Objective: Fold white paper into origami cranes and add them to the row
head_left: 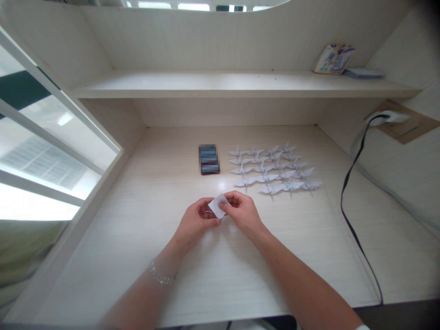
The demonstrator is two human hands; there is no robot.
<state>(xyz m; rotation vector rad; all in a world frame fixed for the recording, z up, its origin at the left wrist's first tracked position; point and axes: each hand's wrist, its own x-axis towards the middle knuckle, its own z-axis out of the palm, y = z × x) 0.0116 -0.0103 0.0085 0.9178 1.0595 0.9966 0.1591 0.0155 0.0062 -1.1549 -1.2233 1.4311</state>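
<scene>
A small folded piece of white paper (pixel 217 205) is held just above the pale desk (pixel 154 256) between both hands. My left hand (pixel 196 220) pinches its lower left side, fingers curled. My right hand (pixel 241 211) pinches its right edge with thumb and fingertips. Behind the hands, several folded white paper cranes (pixel 273 169) lie in rows on the desk.
A dark rectangular stack (pixel 208 159) lies left of the cranes. A black cable (pixel 354 183) runs from a wall socket (pixel 392 118) down across the desk's right side. On the shelf (pixel 206 85) above sit a printed packet (pixel 333 58) and a flat grey item (pixel 364 72). A window (pixel 41 151) is at left.
</scene>
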